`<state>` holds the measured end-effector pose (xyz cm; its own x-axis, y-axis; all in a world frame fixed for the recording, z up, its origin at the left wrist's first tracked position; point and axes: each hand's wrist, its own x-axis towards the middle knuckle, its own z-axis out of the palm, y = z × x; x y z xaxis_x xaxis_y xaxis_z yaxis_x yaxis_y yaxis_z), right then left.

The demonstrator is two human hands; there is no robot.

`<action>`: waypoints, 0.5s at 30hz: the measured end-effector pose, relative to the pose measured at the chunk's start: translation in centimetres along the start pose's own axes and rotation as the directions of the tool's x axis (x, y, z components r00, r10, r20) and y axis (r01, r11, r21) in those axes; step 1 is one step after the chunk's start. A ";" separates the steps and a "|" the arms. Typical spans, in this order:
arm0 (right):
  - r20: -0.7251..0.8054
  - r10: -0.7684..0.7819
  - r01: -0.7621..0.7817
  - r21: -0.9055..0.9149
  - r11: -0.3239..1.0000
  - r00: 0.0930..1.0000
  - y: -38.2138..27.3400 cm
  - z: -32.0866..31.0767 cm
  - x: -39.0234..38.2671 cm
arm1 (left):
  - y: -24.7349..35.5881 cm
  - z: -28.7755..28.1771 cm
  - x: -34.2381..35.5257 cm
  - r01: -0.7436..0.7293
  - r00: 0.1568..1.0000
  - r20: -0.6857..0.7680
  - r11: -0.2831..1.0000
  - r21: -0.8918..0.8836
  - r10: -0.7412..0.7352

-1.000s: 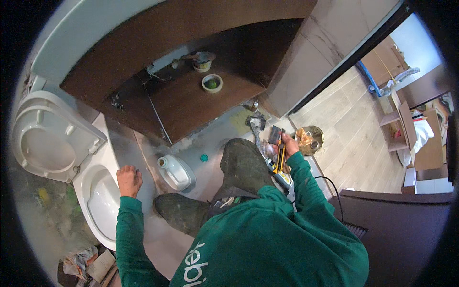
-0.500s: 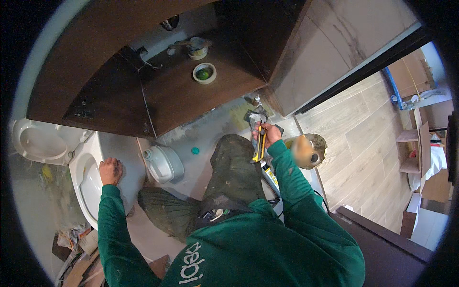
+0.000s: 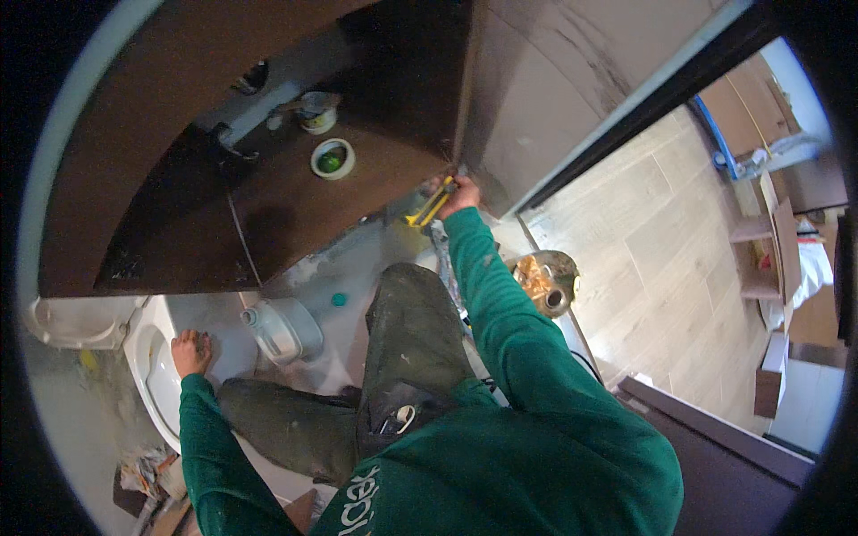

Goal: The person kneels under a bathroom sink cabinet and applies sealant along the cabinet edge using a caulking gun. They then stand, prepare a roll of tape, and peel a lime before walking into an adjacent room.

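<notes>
My right hand (image 3: pixel 460 195) is closed around a yellow and black utility knife (image 3: pixel 431 202), held over the bottom corner where the dark brown panel (image 3: pixel 357 201) meets the marbled wall. The blade end is too small to make out. On the left, my left hand (image 3: pixel 190 352) rests on the rim of a white toilet (image 3: pixel 159 318), its fingers loosely bent and apart. A white plastic jug (image 3: pixel 284 330) stands between the toilet and my knees, with a teal cap (image 3: pixel 340 299) on the floor beyond it. My right sleeve partly hides a silvery, shiny item (image 3: pixel 442 250).
Right of my arm stands a round container (image 3: pixel 543 284) with orange-brown contents. A white ring with something green inside (image 3: pixel 349 161) and a small tub (image 3: pixel 318 120) sit on the brown surface. A dark door edge (image 3: pixel 706 429) lies at lower right; debris (image 3: pixel 147 469) lies at lower left.
My right hand has moved forward and left with the utility knife, to the corner by the wall. My left hand stays on the toilet rim. The whole view has shifted slightly.
</notes>
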<state>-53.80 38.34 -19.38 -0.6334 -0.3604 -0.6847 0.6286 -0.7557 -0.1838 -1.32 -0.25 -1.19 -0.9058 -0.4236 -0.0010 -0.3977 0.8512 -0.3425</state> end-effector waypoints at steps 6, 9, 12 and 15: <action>0.072 -0.096 0.103 -0.098 0.990 0.993 0.3 -1.9 -3.3 | 1.0 -1.3 0.1 0.038 0.999 -0.006 0.996 -0.078 -0.038; 0.122 0.037 0.033 -0.526 0.850 0.992 0.2 -6.8 -7.4 | 1.8 -2.0 0.3 0.074 0.992 0.105 0.995 -0.071 -0.066; 0.392 0.115 0.340 -0.885 0.318 0.913 -1.5 -13.9 -12.4 | 2.6 -3.7 0.1 0.219 0.974 0.121 0.915 -0.339 -0.189; 0.559 0.294 0.632 -0.696 -0.341 0.775 -3.6 -20.0 -16.9 | 3.8 -6.1 0.0 0.062 0.991 -0.081 0.898 -0.437 -0.108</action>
<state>-36.37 58.08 -21.25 -0.5587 -0.8073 -0.1901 -0.3007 0.4108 -0.8607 -3.71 4.84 3.26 -0.8667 -0.4861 0.1123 -0.4764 0.8732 0.1028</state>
